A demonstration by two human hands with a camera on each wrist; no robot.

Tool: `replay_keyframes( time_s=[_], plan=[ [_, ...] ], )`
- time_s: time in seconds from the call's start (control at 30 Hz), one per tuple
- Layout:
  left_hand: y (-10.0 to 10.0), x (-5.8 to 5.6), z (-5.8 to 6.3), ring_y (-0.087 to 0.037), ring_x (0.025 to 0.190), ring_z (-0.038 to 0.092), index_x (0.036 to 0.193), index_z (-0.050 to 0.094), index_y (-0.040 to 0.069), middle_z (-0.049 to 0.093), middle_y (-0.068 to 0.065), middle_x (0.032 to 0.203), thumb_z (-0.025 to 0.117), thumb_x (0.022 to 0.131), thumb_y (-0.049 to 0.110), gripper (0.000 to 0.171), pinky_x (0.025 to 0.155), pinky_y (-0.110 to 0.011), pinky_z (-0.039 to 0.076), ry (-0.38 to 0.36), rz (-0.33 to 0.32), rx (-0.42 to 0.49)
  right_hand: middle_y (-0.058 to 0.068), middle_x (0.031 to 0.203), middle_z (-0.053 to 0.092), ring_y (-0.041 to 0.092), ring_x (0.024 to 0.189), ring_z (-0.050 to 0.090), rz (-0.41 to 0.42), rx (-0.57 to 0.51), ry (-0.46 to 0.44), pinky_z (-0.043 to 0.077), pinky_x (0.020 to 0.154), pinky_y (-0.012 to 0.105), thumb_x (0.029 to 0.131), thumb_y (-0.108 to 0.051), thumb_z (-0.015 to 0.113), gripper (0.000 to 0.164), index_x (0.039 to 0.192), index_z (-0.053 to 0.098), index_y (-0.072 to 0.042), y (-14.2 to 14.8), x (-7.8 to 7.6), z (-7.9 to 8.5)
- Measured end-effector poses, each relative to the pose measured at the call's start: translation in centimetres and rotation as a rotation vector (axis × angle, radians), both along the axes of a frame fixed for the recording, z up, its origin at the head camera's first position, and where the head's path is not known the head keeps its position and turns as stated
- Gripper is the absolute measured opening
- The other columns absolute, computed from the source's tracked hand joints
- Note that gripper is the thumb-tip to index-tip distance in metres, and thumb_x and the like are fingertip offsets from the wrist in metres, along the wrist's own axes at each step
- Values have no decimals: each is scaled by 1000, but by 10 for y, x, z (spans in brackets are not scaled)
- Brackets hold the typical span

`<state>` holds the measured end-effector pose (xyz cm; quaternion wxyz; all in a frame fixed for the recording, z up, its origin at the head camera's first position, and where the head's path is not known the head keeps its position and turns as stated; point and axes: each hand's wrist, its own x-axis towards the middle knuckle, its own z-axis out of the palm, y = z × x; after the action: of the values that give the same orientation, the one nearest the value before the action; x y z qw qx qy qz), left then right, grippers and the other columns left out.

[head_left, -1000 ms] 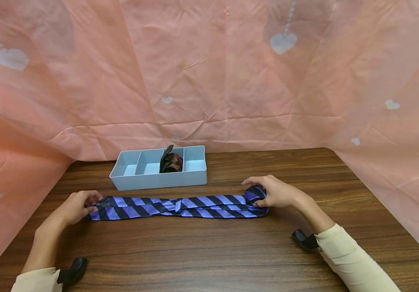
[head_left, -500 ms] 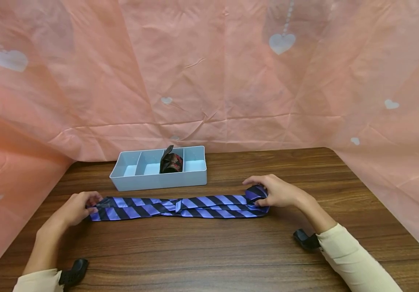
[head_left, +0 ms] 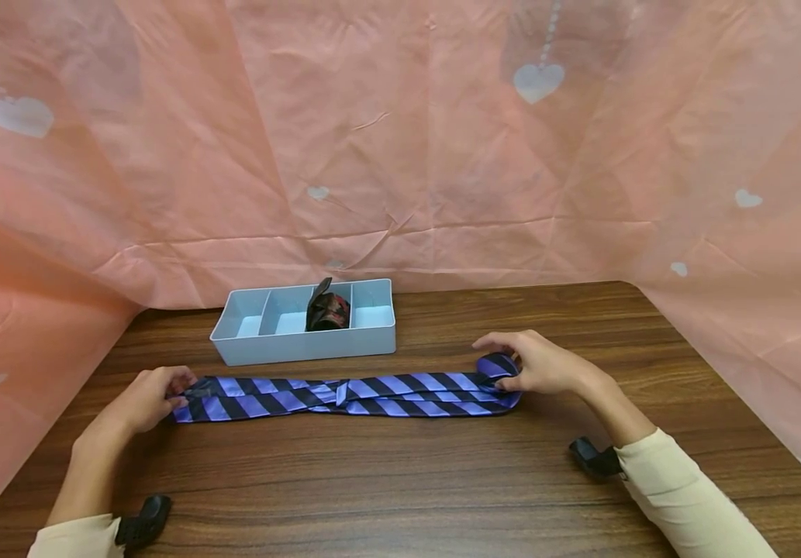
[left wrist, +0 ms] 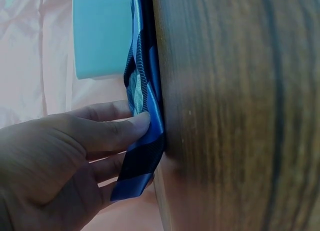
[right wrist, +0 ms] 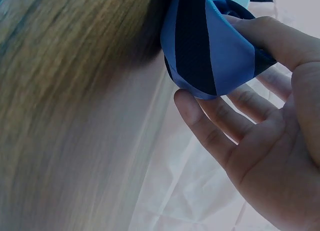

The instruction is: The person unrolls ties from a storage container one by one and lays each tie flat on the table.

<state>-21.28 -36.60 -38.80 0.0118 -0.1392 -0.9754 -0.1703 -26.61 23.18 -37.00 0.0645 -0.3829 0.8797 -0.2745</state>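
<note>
A necktie [head_left: 400, 394] with purple-blue and black diagonal stripes lies stretched from left to right on the wooden table, with a narrow loop across its middle. My left hand [head_left: 142, 399] pinches its left end between thumb and fingers; in the left wrist view the tip of the tie [left wrist: 142, 158] hangs past the thumb. At the other end my right hand [head_left: 547, 364] grips a curled-over, rounded part of the tie. Seen from the right wrist, the thumb presses on this curled end [right wrist: 230, 56] from one side, and the fingertips [right wrist: 187, 106] lie against its underside.
Behind the tie stands a light blue box [head_left: 309, 347] split into compartments. One of them holds a rolled dark tie [head_left: 330, 310] with reddish patterning. Pink cloth [head_left: 442, 155] with white hearts hangs around the back and sides of the table [head_left: 400, 480].
My right hand has shifted slightly to the right, and the tie's curled end has moved with it. The left hand stays nearly still at its end.
</note>
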Motion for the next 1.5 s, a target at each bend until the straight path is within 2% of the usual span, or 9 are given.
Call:
replay_keyframes(
  time_s=[0.43, 0.63, 0.87, 1.13, 1.3, 1.5],
  plan=[
    [2, 0, 0, -25, 76, 58, 99, 67, -5, 62, -6, 81, 75, 81, -14, 22, 69, -47, 51, -1, 6, -8, 25, 131, 65, 38, 115, 65, -1, -6, -17, 58, 85, 47, 87, -5, 81, 56, 137, 59, 4, 2, 0, 1],
    [4, -1, 1, -28, 77, 60, 99, 67, -5, 63, -9, 81, 75, 81, -14, 22, 71, -50, 52, -2, 13, -17, 25, 131, 66, 39, 116, 64, 0, -8, -15, 58, 86, 48, 86, -4, 81, 56, 137, 59, 4, 2, 0, 1],
    [6, 0, 4, -31, 79, 60, 101, 67, -7, 64, -13, 84, 73, 82, -15, 21, 73, -53, 52, -29, 33, -15, 25, 129, 67, 36, 113, 66, 3, -7, -16, 58, 84, 45, 85, -3, 82, 56, 135, 59, 5, 6, -1, 0],
    [7, 1, 6, -32, 81, 61, 103, 66, -8, 64, -14, 86, 72, 83, -14, 22, 73, -54, 52, -55, 50, -30, 14, 117, 71, 23, 100, 66, -10, 15, 25, 58, 80, 39, 81, -2, 83, 55, 132, 62, 3, 12, 0, -6],
    [12, 2, 9, -35, 85, 61, 107, 65, -9, 64, -17, 90, 72, 84, -13, 24, 77, -59, 52, -85, 75, -58, 13, 114, 71, 23, 97, 66, -9, 1, 16, 57, 78, 38, 81, -1, 83, 55, 131, 63, 4, 12, 1, -5],
    [13, 1, 7, -33, 85, 61, 108, 65, -9, 65, -16, 90, 72, 84, -13, 26, 77, -59, 52, -78, 72, -79, 13, 114, 71, 23, 97, 66, -11, 4, 8, 57, 78, 37, 81, 0, 82, 54, 131, 62, 4, 12, 1, -5]
  ],
)
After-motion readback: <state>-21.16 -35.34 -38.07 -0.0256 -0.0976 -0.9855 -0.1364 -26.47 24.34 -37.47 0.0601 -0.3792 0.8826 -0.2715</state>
